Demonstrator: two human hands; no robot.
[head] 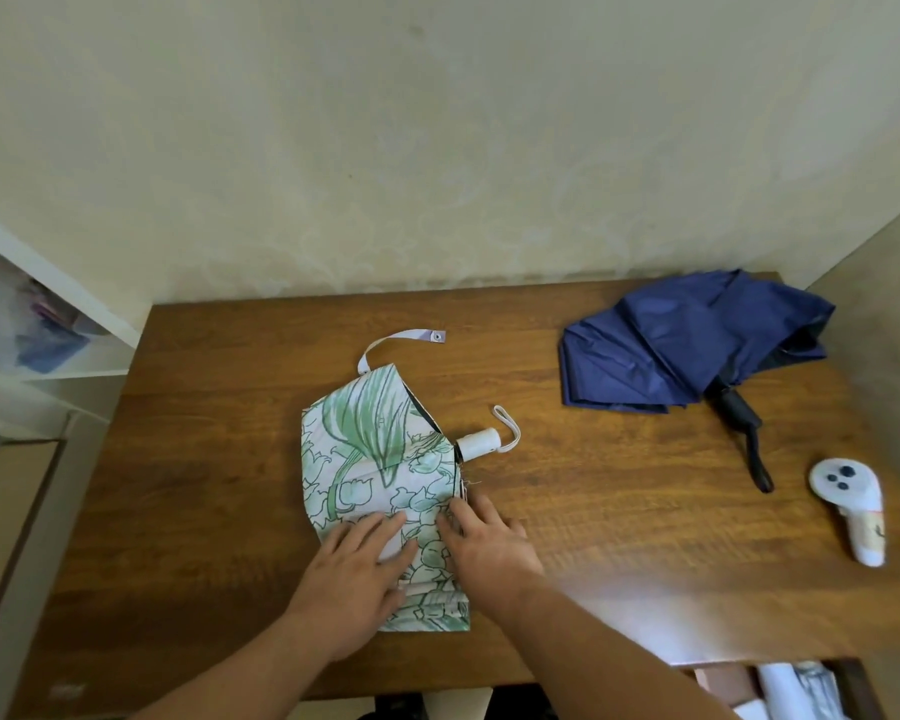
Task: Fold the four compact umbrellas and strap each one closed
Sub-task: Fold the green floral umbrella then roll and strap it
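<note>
A white umbrella with a green floral print [372, 459] lies flattened in the middle of the wooden table [593, 537]. Its white handle [478, 443] with a wrist loop points right. Its closing strap [401, 341] with a snap lies loose on the table behind it. My left hand [357, 569] rests flat on the near panels of the canopy. My right hand [481, 543] lies beside it with its fingertips on the folded edge of the fabric. A navy blue umbrella [687, 345] lies crumpled and unstrapped at the back right, its black handle [744, 423] pointing toward me.
A white handheld controller [853, 511] lies near the table's right edge. White shelving [48, 314] with stored items stands to the left, a cardboard box [6, 511] below it. A wall runs behind the table. Items sit below the table's front right edge [801, 688].
</note>
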